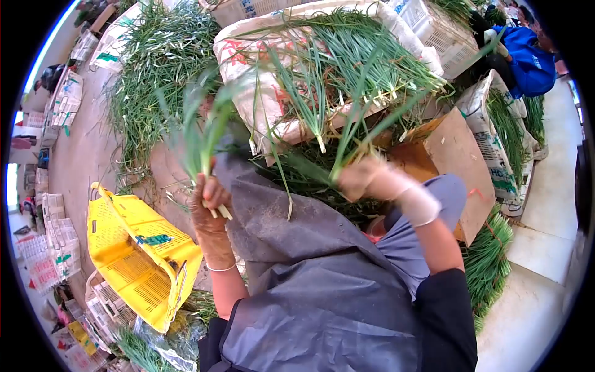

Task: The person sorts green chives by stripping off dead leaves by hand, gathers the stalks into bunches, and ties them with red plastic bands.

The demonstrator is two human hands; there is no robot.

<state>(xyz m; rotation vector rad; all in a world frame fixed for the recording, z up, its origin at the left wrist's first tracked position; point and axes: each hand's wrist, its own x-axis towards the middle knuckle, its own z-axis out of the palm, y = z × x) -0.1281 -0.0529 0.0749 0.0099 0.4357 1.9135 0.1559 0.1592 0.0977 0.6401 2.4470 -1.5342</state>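
the left hand (212, 195) had its grip closed round a small bunch of long green leafy stalks with white ends (206, 149), upright above the dark grey apron (297, 279). the right hand (365, 178) blurred beside loose green stalks (341, 155); its grip's opening could not be told. small-bunch handling seemed in hand, calling for steady fingers and aligned white ends.

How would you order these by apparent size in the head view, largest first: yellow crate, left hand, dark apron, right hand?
1. Dark apron
2. Yellow crate
3. Left hand and right hand: too alike to rank, the right being blurred.
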